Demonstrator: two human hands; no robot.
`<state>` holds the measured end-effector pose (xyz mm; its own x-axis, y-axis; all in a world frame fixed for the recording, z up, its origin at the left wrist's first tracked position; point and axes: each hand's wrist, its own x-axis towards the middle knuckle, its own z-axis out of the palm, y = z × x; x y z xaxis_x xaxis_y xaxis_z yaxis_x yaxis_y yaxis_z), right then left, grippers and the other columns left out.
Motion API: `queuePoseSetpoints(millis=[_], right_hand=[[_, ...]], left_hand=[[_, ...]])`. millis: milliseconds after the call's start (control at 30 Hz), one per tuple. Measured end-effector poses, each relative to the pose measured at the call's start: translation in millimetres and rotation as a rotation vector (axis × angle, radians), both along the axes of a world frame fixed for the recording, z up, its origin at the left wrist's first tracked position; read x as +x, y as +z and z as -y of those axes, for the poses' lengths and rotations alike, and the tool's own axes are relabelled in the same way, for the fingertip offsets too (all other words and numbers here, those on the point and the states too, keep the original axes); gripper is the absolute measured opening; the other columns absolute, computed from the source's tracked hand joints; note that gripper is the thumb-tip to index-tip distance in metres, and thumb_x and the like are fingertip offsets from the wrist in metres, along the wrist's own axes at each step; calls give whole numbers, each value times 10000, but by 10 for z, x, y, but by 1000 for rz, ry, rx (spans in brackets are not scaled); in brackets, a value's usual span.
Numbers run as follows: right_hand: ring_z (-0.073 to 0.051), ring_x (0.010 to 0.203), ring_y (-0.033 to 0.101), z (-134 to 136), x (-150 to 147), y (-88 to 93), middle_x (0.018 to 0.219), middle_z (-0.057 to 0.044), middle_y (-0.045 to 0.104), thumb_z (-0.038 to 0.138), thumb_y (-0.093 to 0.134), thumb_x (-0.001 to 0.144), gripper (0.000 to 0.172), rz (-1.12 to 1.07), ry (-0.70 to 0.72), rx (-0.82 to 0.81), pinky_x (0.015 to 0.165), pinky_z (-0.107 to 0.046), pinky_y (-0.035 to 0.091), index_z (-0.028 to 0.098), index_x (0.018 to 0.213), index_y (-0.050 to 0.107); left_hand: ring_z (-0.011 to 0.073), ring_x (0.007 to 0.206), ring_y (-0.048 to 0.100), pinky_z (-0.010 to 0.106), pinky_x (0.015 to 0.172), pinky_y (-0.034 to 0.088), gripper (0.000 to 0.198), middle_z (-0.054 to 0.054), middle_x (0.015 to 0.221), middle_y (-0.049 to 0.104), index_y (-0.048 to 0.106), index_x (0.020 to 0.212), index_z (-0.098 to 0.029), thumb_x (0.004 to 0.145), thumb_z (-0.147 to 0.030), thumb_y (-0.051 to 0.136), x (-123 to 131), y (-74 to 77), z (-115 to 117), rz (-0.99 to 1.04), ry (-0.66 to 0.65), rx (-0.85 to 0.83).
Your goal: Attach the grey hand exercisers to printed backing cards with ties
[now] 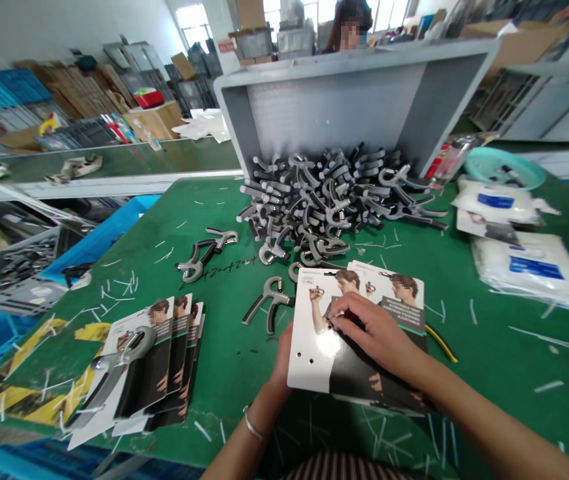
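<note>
A printed cardboard backing card with small punched holes is upright in front of me. My left hand supports it from behind at its left edge, and its fingers are hidden by the card. On the card's front, my right hand pinches at a hole near the middle; whatever is between those fingertips is too small to make out. More printed cards lie behind and beside it. Just beyond the card sits a loose grey-and-black hand grip strengthener. To the left, another grip strengthener rests on fanned cards.
A tipped grey crate spills a heap of grip strengtheners. White plastic packs and a turquoise basin stand to the right. A yellow-black tool handle and white plastic strips litter the green table. A person is behind the crate.
</note>
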<state>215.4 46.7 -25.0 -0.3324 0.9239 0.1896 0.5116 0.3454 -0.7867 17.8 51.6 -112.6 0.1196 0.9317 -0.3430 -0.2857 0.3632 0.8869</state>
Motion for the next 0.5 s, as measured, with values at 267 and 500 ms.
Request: queuePoseSetpoints(millis=[267,500], right_hand=[[-193,931,572,11,-16,-18,943,-47,630,165,540,972,109,50,40,103,845,-325,451,205,952,639],[-186,895,574,-1,-17,-24,937,-36,632,197,535,981,95,93,15,86,813,-313,442,206,956,626]], left_hand=[[256,1012,636,380,952,475,140,77,1065,728,766,881,-182,763,-172,691,-438,94,318,-329,-350,387],[270,926,673,422,900,534,175,77,998,750,765,928,-201,759,-222,723,-292,35,268,-402,-313,504]])
